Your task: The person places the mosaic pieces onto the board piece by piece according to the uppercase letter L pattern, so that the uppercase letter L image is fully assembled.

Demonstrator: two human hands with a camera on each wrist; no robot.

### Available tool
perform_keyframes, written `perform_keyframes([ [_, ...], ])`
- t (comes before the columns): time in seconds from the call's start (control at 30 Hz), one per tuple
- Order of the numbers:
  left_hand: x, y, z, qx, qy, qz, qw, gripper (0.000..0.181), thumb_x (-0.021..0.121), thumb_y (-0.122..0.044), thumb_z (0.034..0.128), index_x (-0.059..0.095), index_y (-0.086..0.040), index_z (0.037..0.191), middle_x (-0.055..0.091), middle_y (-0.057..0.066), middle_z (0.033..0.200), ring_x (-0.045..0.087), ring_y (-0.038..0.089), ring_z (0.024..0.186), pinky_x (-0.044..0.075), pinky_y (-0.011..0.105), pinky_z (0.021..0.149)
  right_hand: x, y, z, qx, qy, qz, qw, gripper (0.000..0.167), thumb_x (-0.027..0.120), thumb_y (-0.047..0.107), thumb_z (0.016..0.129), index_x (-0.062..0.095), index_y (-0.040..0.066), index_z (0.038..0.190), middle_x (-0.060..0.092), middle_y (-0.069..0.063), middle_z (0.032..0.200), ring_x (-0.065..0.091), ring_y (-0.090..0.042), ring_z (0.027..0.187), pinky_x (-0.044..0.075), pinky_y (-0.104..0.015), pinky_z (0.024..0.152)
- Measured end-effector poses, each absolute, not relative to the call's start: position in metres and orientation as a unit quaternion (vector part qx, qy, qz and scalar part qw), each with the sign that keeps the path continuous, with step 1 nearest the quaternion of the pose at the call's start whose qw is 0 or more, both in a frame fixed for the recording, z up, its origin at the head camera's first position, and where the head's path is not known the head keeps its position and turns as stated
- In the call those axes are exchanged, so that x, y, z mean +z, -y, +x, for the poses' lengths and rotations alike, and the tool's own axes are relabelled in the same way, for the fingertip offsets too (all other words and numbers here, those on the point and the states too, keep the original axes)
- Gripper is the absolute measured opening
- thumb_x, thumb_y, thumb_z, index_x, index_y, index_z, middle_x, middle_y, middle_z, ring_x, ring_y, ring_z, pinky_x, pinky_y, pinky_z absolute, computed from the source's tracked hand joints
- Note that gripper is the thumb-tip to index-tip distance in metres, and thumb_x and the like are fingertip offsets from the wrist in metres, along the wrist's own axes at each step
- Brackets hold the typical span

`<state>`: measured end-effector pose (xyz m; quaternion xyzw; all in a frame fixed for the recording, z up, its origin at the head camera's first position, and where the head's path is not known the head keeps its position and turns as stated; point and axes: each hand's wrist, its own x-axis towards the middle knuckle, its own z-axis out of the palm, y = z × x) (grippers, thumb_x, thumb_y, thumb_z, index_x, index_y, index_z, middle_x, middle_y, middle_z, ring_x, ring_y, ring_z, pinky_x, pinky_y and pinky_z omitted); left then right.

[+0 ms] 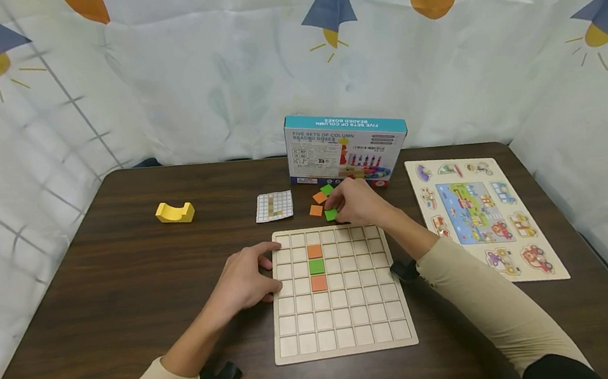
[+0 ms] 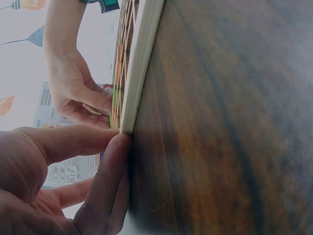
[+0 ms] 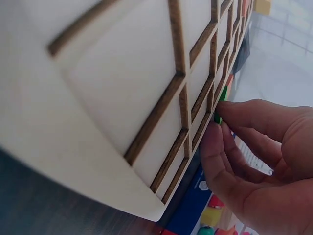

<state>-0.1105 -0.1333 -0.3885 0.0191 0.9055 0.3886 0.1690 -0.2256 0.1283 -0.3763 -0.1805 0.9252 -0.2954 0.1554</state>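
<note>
A pale wooden grid board point(image 1: 345, 338) lies on the dark table, with an orange, a green and another orange tile in one column. My left hand point(image 1: 243, 279) holds the board's left edge between thumb and fingers, its index finger reaching the upper left corner. Just beyond the far edge, my right hand point(image 1: 360, 201) pinches a green tile point(image 3: 221, 104) between thumb and finger. Loose beside it lie another green tile point(image 1: 327, 190) and two orange tiles, one the nearer orange tile point(image 1: 316, 211). A small printed grid card point(image 1: 274, 207) lies left of them.
Behind the tiles stands a blue-topped printed box point(image 1: 341, 149). A picture puzzle board point(image 1: 486, 217) lies under and beyond my right forearm. A yellow curved block point(image 1: 175, 213) sits at the back left. Printed white cloth point(image 1: 198, 88) hangs behind the table.
</note>
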Motion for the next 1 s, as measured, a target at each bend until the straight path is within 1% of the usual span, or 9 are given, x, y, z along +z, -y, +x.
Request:
perform_keyframes([
  [0.4, -0.388, 0.134, -0.109, 0.384, -0.908, 0.024, 0.165, 0.070, 0.077, 0.004, 0.0760, 0.061, -0.011, 0.143, 0.064, 0.014, 0.104, 0.067, 0.012, 0.051, 0.057, 0.030, 0.052, -0.373, -0.126, -0.220, -0.300, -0.928, -0.164, 0.148, 0.020, 0.079, -0.002, 0.084, 0.081, 0.005, 0.103, 0.078, -0.010, 0.103, 0.072, -0.021, 0.092, 0.062, -0.034, 0.082],
  [0.7, -0.388, 0.134, -0.110, 0.388, -0.906, 0.023, 0.169, 0.070, 0.077, 0.004, 0.0760, 0.062, -0.012, 0.142, 0.064, 0.014, 0.104, 0.068, 0.012, 0.052, 0.057, 0.029, 0.052, -0.367, -0.125, -0.212, -0.312, -0.926, -0.153, 0.151, 0.022, 0.077, -0.001, 0.084, 0.081, 0.008, 0.103, 0.077, -0.007, 0.099, 0.070, -0.021, 0.091, 0.061, -0.033, 0.079],
  [0.87, -0.388, 0.134, -0.110, 0.392, -0.903, 0.020, 0.172, 0.070, 0.077, 0.005, 0.0763, 0.061, -0.011, 0.143, 0.063, 0.015, 0.105, 0.068, 0.012, 0.052, 0.058, 0.030, 0.052, -0.365, -0.125, -0.208, -0.317, -0.925, -0.141, 0.154, 0.023, 0.077, 0.001, 0.084, 0.081, 0.011, 0.104, 0.077, -0.005, 0.101, 0.069, -0.020, 0.092, 0.060, -0.034, 0.080],
  [1.0, -0.387, 0.133, -0.110, 0.392, -0.903, 0.019, 0.173, 0.070, 0.077, 0.005, 0.0766, 0.061, -0.011, 0.143, 0.063, 0.015, 0.105, 0.068, 0.013, 0.053, 0.058, 0.030, 0.052, -0.364, -0.125, -0.204, -0.323, -0.924, -0.133, 0.156, 0.022, 0.079, 0.001, 0.085, 0.081, 0.011, 0.105, 0.076, -0.006, 0.104, 0.069, -0.020, 0.093, 0.061, -0.034, 0.082],
])
